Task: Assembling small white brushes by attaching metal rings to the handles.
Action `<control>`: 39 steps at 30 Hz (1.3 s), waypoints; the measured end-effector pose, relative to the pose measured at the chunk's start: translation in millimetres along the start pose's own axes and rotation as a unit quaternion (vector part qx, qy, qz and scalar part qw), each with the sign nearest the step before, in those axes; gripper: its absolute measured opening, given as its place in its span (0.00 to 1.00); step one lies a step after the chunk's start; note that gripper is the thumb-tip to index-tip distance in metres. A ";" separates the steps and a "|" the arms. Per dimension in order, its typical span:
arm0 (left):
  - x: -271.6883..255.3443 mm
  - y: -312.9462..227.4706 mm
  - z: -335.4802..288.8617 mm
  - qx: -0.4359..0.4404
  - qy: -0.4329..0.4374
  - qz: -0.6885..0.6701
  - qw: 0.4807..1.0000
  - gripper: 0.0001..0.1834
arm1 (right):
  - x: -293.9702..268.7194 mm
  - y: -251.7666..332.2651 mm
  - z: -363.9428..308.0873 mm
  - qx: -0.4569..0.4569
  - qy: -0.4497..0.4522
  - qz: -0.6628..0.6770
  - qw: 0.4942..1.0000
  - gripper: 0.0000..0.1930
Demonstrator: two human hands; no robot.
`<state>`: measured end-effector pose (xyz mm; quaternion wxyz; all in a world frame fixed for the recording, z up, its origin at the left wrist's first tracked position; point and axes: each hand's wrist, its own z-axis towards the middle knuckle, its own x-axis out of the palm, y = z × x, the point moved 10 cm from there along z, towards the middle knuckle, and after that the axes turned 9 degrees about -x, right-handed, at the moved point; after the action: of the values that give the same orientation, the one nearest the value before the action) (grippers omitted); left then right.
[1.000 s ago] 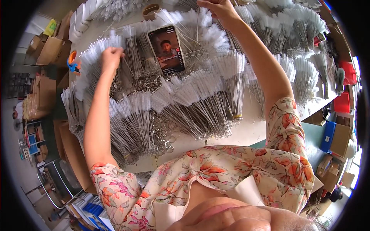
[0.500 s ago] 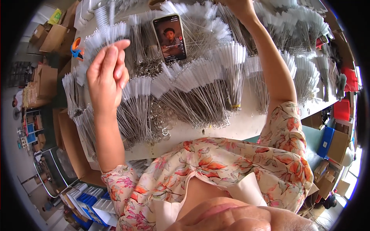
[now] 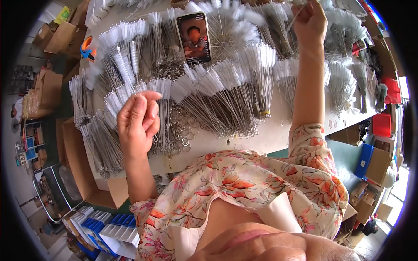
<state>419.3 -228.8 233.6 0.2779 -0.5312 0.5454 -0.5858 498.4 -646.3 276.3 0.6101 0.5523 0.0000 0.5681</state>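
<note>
Left grip pinches two slim white-bristled, metal-stemmed brushes; right grip curled, contents undeterminable. Carried low, bristles could snag the white-bristled wire bunch beside the left grip.

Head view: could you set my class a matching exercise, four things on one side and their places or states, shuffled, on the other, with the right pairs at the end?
Things:
1. Left hand
2. Right hand
3. Phone
4. Orange-and-blue tool

Places or states:
A. By the left edge of the table
B. At the picture's top edge
C. Screen lit, among brush bundles
D. Nearest the floral shirt

Pairs: 1-D, 2-B, 3-C, 4-A
</note>
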 end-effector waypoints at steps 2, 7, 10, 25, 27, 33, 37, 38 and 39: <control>11.5 10.0 -1.4 -0.012 0.025 -0.008 1.000 0.16 | 1.5 5.2 -22.6 0.036 0.018 -0.048 0.998 0.06; 32.0 43.9 -6.8 -0.055 0.054 -0.018 0.997 0.15 | -2.1 -21.8 -108.3 0.157 0.121 -0.028 0.980 0.08; 56.6 68.1 -3.9 -0.062 0.074 0.037 0.995 0.13 | -5.5 -25.5 -136.2 0.167 0.087 -0.024 0.982 0.09; 77.3 84.2 -3.7 -0.029 0.080 -0.080 0.993 0.21 | 26.7 -11.3 -213.5 0.198 0.088 0.087 0.972 0.12; 79.3 79.3 -6.6 -0.038 0.086 -0.100 0.991 0.22 | 21.7 -1.0 -212.8 0.141 0.077 0.037 0.986 0.12; 73.8 74.5 -10.5 -0.019 0.070 -0.066 0.995 0.18 | 30.6 11.1 -225.0 0.105 0.136 0.011 0.985 0.12; 80.1 79.1 -11.5 -0.036 0.045 0.044 0.997 0.17 | 21.8 23.5 -212.8 0.045 0.126 -0.029 0.991 0.12; 83.9 83.9 -11.9 -0.054 0.053 0.040 0.996 0.15 | 15.5 26.9 -204.0 0.028 0.098 -0.025 0.994 0.13; 83.8 86.4 -12.5 -0.055 0.055 0.041 0.996 0.15 | 13.5 28.2 -196.2 0.028 0.096 -0.025 0.995 0.13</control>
<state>362.3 -321.9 181.7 0.2421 -0.4900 0.6125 -0.5711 360.5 -512.0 227.3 0.6058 0.5117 0.0888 0.6027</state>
